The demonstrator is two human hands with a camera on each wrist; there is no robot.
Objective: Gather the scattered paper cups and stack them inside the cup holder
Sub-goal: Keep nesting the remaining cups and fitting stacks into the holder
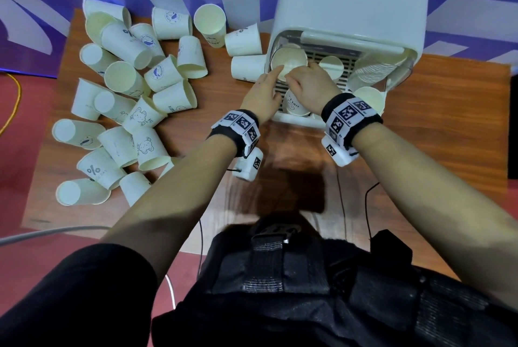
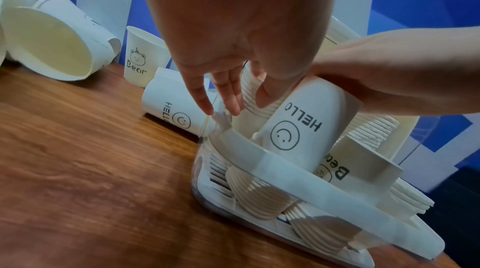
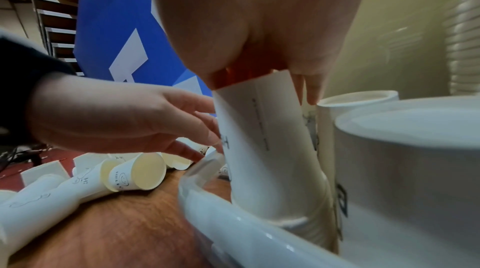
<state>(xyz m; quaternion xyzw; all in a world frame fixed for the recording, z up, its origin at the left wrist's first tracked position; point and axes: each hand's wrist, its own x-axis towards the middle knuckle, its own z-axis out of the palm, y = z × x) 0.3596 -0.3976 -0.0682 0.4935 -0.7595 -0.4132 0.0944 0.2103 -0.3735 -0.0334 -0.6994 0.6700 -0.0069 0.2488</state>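
Fingers of the right hand [image 2: 376, 79] are curled round an upside-down HELLO cup [image 2: 301, 129] in the cup holder [image 1: 350, 24]; left hand [image 1: 260, 97] at 9 o'clock, fingers straight, holding nothing.

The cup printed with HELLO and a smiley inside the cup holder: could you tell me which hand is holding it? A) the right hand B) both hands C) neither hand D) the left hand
A: in the left wrist view the right hand wraps round the base of the HELLO cup as it goes onto a stack in the cup holder, while the left hand only reaches beside it, fingers straight.
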